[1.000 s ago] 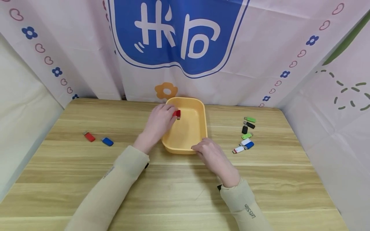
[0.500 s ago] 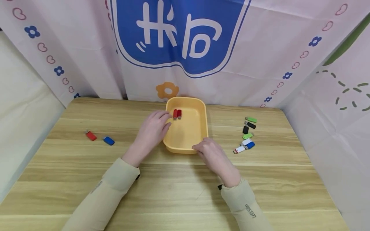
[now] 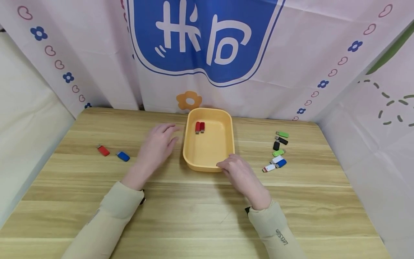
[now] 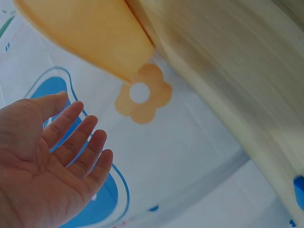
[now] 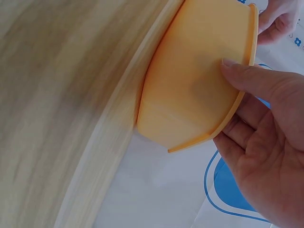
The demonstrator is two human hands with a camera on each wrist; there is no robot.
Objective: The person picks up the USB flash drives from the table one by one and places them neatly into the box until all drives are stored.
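- White cloth backdrop (image 3: 97,72), printed with a blue emblem.
- Wood-grain table (image 3: 194,212), bearing the tray and loose sticks.
- Yellow tray (image 3: 211,149), at the table's far side, near its middle.
- Left hand (image 3: 155,145), fingers loosely spread and holding nothing, just left of the tray.
- Right hand (image 3: 240,176), pinching the tray's rim at the near right corner, thumb against the outer wall.
- Cluster of green, black, white and blue USB sticks (image 3: 278,153), right of the tray.
- Red stick (image 3: 103,150) and blue stick (image 3: 123,156), slightly apart, left of the left hand.
- Two red sticks (image 3: 197,127), side by side inside the tray, toward its far left corner.
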